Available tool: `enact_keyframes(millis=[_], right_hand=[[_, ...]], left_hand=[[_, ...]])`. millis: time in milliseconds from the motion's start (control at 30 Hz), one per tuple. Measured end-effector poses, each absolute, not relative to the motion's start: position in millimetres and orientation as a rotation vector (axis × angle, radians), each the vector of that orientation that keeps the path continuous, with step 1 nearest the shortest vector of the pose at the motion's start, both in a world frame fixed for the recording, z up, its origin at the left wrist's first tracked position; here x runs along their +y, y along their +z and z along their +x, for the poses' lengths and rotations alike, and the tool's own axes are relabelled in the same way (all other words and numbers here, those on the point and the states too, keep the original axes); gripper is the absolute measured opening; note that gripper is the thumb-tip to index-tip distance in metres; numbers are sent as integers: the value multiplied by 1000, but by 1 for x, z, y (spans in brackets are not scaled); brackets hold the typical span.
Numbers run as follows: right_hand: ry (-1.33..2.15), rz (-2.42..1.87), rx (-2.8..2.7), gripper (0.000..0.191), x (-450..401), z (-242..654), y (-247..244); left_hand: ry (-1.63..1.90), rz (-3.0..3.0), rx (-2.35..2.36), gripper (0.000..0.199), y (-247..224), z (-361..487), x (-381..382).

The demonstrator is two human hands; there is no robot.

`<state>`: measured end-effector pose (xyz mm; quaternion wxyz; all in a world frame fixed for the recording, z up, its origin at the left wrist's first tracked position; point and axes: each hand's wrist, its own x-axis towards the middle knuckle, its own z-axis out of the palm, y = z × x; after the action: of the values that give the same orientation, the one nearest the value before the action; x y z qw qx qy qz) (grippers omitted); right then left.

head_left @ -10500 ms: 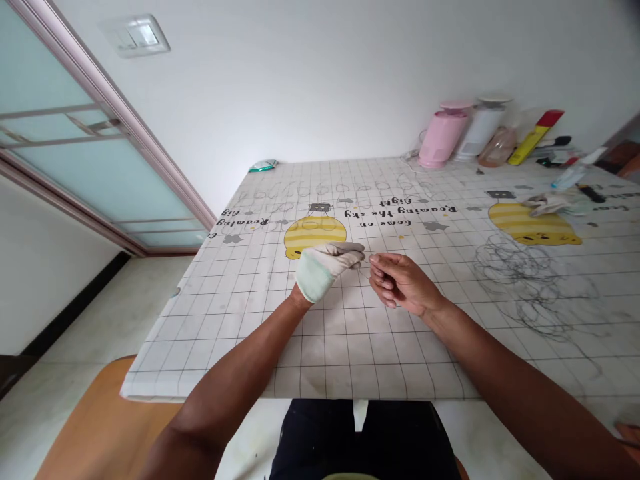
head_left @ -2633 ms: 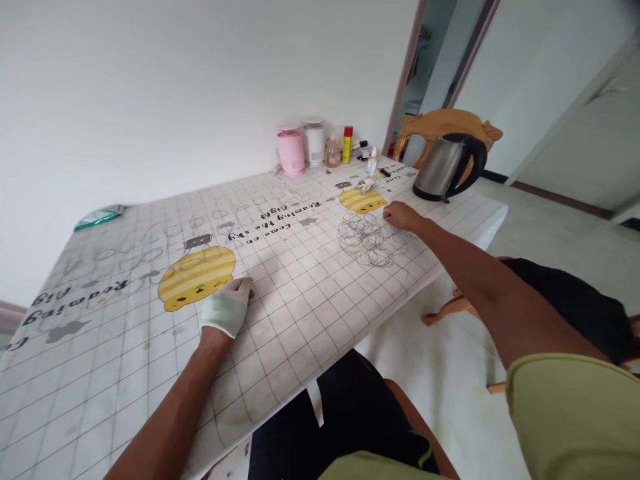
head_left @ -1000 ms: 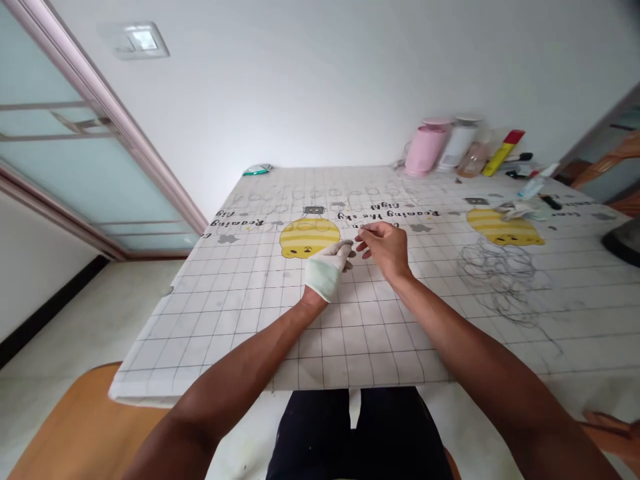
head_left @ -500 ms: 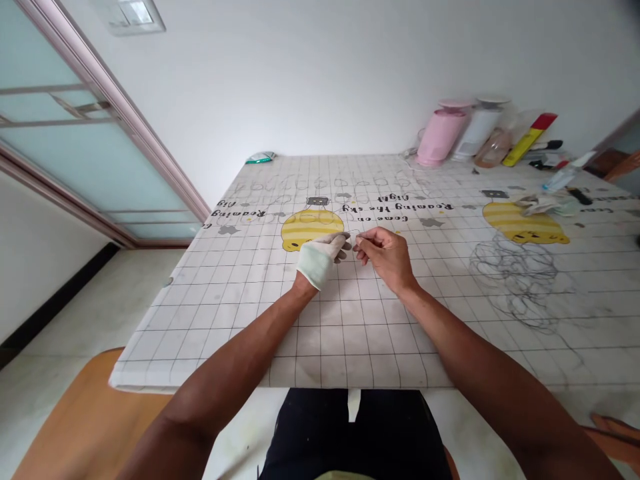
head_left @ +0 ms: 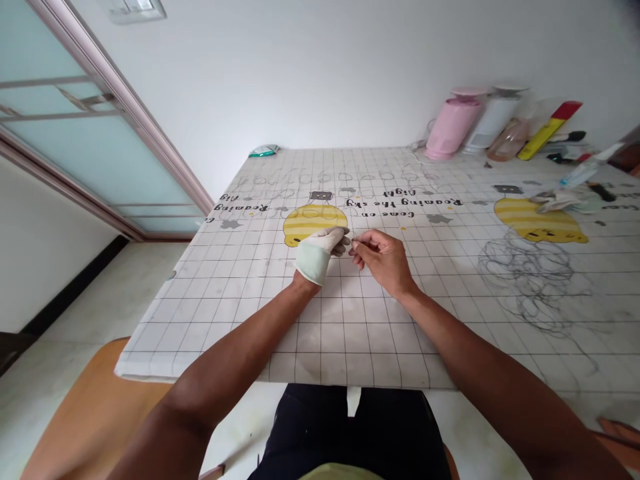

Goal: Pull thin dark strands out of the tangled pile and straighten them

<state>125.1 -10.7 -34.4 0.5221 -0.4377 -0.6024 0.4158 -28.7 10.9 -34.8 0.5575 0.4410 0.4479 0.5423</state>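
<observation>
My left hand (head_left: 323,252), in a pale glove, has its fingers curled and pressed together over the table. My bare right hand (head_left: 383,259) is closed in a pinch close beside it, fingertips almost meeting the gloved ones. Whatever is between the fingers is too thin or small to make out. Beyond the hands, rows of thin dark loops (head_left: 345,179) lie across the checked tablecloth (head_left: 240,313). A loose tangle of thin dark strands in loops (head_left: 530,273) lies to the right of my right hand.
At the back right stand a pink cylinder (head_left: 453,127), a white cylinder (head_left: 493,120), a bottle (head_left: 509,140) and a yellow-and-red box (head_left: 550,131). A pale glove (head_left: 570,199) lies at the right. A green-and-white packet (head_left: 264,151) sits at the far left corner. An orange chair (head_left: 85,407) stands left.
The view has shifted slightly, so the table items at the right appear farther right. Both hands stay close together in nearly the same pose, the right fingertips slightly nearer the glove.
</observation>
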Motion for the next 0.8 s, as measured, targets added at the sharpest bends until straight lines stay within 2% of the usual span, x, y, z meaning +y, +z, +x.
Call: enact_keyframes(millis=[233, 400, 600, 800], right_hand=[[1152, -983, -1474, 37, -6, 143, -22], [1248, -865, -1467, 40, 2, 150, -22], [1147, -838, -1588, 29, 0, 148, -21], [1116, -792, -1661, 23, -1, 158, -10]], left_hand=[[1253, 1077, 954, 16, -30, -35, 13], [1057, 1084, 793, 23, -26, -33, 6], [880, 935, 662, 18, -25, -28, -1], [810, 1048, 613, 24, -25, -32, 1]])
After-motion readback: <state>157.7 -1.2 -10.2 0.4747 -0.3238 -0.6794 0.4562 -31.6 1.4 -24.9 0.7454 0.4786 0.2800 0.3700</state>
